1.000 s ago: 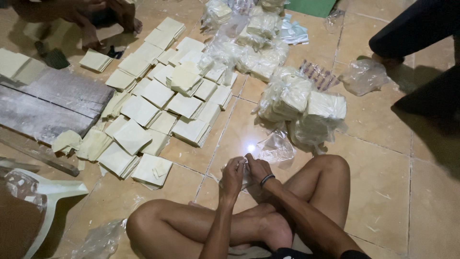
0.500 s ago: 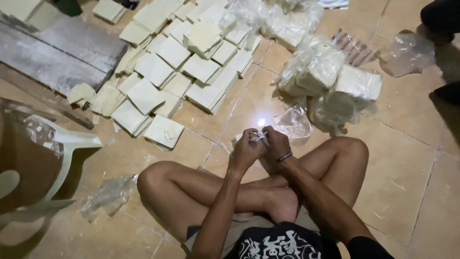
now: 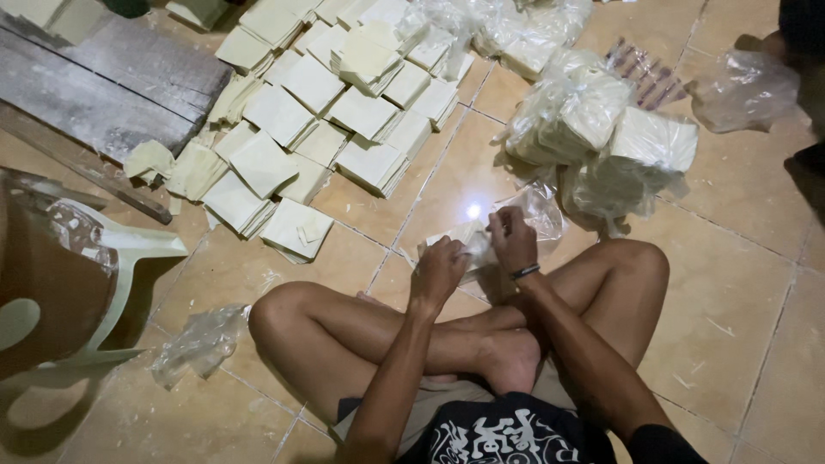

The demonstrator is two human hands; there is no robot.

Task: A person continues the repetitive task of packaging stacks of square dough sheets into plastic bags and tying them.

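As both hands (image 3: 477, 258) grip clear bag (image 3: 537, 215), wht stacks (image 3: 318, 94) behind.

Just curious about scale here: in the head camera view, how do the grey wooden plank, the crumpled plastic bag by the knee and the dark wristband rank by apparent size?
1. Grey wooden plank, largest, though cut off at the frame edge.
2. Crumpled plastic bag.
3. Wristband, clearly smallest, on the right hand.

Bare arms and legs, dark wristband (image 3: 524, 272) (right wrist), black shirt (image 3: 507, 434) with white print.
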